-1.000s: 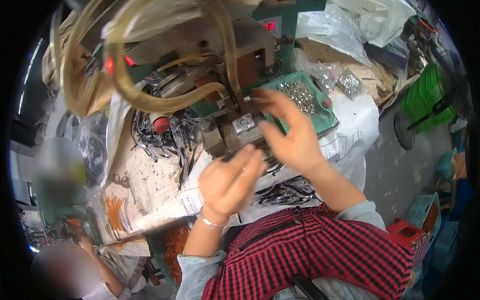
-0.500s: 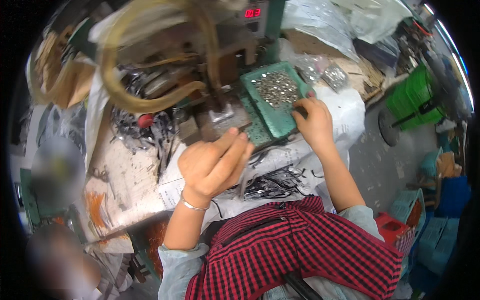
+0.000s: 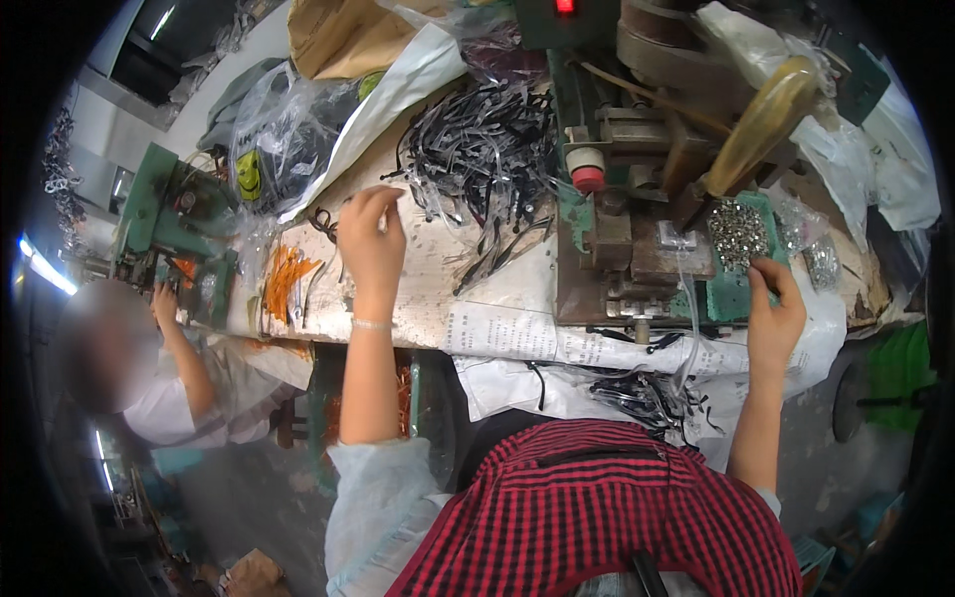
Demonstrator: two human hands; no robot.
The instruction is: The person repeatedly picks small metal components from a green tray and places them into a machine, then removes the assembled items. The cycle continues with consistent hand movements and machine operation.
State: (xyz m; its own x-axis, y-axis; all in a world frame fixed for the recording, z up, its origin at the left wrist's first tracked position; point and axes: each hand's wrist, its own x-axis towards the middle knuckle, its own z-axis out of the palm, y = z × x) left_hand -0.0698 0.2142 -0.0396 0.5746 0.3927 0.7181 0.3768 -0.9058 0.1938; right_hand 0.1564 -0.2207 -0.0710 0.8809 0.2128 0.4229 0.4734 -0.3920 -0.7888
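Note:
My left hand (image 3: 371,249) is raised over the table, left of a tangled heap of black straps (image 3: 482,149). Its fingers are half bent, with the thumb apart and nothing visible in them. At the near edge of a green tray (image 3: 729,298), my right hand (image 3: 778,310) has thumb and forefinger drawn together; anything between the tips is too small to make out. Shiny small metal pieces (image 3: 738,235) lie piled in the tray. Beside it, a clear strip (image 3: 686,316) hangs from the metal block (image 3: 668,261) of a press.
A red button (image 3: 588,178) sits on the press. More black straps (image 3: 652,396) lie on white sheeting at the front edge. Orange strips (image 3: 288,282) and scissors (image 3: 324,225) are on the left. Another person's hand (image 3: 164,303) works at a green machine (image 3: 159,204).
My view has turned left. My left hand has left the press block and moved left beside the strap heap. My right hand stays at the tray, its fingertips now by the metal pieces.

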